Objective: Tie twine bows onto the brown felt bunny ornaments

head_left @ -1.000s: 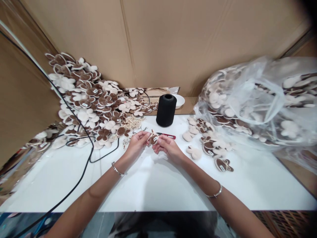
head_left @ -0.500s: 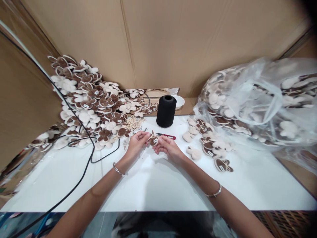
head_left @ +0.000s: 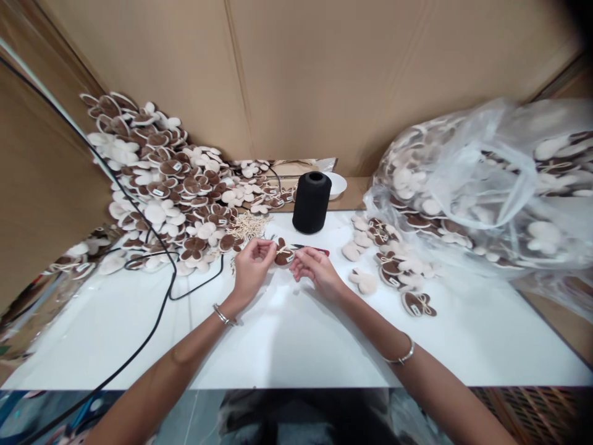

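A heap of rabbit-shaped pieces in brown and cream (head_left: 160, 179) rose against a cardboard wall (head_left: 139, 49) at the far left of the white desk (head_left: 106, 334), and a black cable (head_left: 160, 296) ran across the desk in front of it. A bundle of pale raffia strands (head_left: 248, 226) lay at the heap's near edge, just beyond the left hand (head_left: 252, 267). Straight ahead stood a black thread cone (head_left: 312, 203), with a white bowl (head_left: 337, 184) behind it. To the right, a smaller scatter of rabbit pieces (head_left: 389, 266) lay beside a bulging clear plastic bag (head_left: 454, 179) full of more. The tied rabbit piece (head_left: 283, 254) was held above the desk between the hands, in front of a red-handled cutter (head_left: 311, 250) that partly lay behind it. Its ears pointed up and away from the person, its long axis running roughly forward, with a twine bow at its left side and a small white label on its body. The left hand was clenched in a pinch on the twine and the piece's edge. The right hand's fingertips (head_left: 296, 262) sat at the piece's lower right edge, though whether they gripped it could not be told.
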